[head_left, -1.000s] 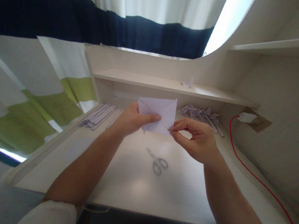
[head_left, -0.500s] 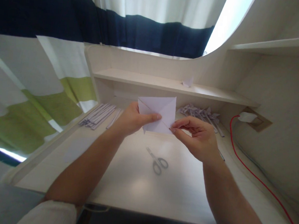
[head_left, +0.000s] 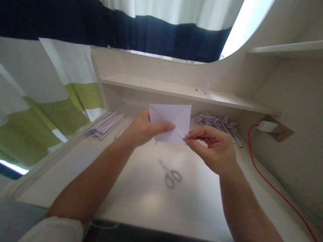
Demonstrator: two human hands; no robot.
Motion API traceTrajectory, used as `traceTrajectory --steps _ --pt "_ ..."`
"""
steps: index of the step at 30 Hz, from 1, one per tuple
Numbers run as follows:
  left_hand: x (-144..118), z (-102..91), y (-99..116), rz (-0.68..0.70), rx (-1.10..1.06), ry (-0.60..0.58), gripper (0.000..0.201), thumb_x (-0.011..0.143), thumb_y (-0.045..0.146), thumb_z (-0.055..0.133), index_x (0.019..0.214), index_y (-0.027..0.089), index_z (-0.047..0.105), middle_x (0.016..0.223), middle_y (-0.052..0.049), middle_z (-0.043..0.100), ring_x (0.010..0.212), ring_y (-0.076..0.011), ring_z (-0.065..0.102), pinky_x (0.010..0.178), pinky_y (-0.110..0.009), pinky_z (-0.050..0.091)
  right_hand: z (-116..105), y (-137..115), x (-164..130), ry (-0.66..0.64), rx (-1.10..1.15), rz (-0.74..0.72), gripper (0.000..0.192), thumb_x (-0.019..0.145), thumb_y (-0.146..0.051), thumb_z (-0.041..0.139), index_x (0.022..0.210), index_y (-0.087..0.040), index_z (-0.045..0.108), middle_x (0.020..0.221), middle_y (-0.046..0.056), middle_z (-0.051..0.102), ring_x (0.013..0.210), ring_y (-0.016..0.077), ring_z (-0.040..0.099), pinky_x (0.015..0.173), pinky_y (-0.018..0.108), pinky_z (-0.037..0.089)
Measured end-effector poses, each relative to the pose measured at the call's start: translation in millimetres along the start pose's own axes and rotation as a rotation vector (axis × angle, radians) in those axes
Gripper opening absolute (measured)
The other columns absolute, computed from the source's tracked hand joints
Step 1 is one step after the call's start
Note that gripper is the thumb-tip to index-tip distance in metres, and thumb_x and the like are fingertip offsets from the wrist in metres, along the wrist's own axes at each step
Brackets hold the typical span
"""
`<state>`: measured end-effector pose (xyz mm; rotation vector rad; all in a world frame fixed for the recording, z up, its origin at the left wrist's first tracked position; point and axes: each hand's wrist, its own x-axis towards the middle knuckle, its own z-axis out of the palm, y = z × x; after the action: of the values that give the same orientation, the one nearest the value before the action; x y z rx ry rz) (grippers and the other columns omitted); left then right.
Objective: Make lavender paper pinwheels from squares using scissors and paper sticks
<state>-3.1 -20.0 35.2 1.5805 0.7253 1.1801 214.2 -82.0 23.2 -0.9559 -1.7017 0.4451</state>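
We hold the folded paper (head_left: pixel 170 123) in the air above the far part of the desk (head_left: pixel 144 201), between both hands. Our left hand (head_left: pixel 142 129) grips its left edge, thumb laid flat across the front face. Our right hand (head_left: pixel 214 147) pinches the lower right corner between thumb and forefinger. We judge the sheet light, thin and limp; it creases easily and would tear under a sharp pull, so we take it by edges and corners with light pressure. Scissors (head_left: pixel 170 174) lie on the desk nearer to us. Paper strips (head_left: pixel 106 124) lie far left, folded strips (head_left: pixel 218 123) far right. A red cable (head_left: pixel 271 185) runs along the right side.
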Motion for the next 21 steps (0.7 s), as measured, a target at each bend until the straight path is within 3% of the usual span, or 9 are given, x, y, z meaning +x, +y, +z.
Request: traceTrajectory --steps 21 --pt "-0.8 -0.4 0.7 -0.003 0.013 0.002 0.036 0.065 0.035 0.086 0.094 0.017 0.076 0.098 -0.009 0.077 0.094 -0.0317 0.072 0.08 -0.041 0.061 -0.4 -2.3 2.2 -0.013 0.11 0.079 0.02 0.076 -0.025 0.079 0.087 -0.022 0.062 0.081 0.002 0.068 0.074 0.0157 0.065 0.07 0.03 0.056"
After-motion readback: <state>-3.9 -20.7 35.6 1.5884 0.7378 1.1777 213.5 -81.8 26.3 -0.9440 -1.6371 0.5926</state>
